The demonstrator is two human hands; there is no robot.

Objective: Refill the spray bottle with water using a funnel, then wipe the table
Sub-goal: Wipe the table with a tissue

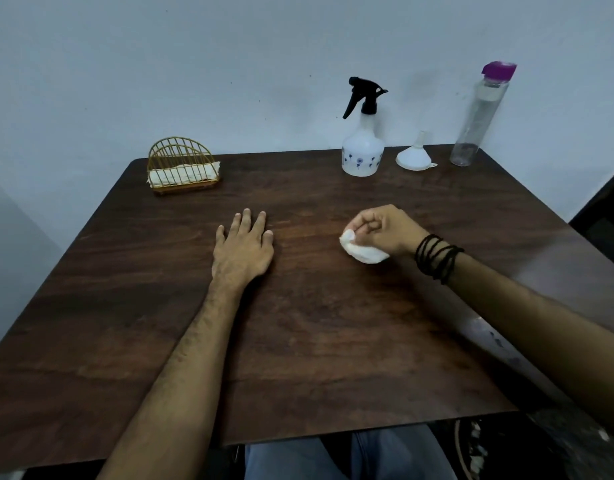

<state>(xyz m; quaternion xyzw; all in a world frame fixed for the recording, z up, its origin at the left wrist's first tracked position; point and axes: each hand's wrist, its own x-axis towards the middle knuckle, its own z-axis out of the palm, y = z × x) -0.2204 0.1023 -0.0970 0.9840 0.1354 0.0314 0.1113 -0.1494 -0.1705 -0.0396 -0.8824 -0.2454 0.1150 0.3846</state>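
Note:
A white spray bottle [363, 147] with a black trigger head stands at the back of the dark wooden table [298, 323]. Just right of it a white funnel [414, 154] rests upside down, spout up. A tall clear bottle [478, 123] with a purple cap stands at the back right corner and looks empty. My right hand [385, 230] is closed on a crumpled white tissue [362, 250] that presses on the table right of centre. My left hand [243, 244] lies flat, palm down, fingers apart, at the table's middle.
A gold wire holder [182, 166] with folded white tissues sits at the back left. A pale wall rises right behind the table. Black bands circle my right wrist. My knees show under the near edge, and a dark object stands at the far right.

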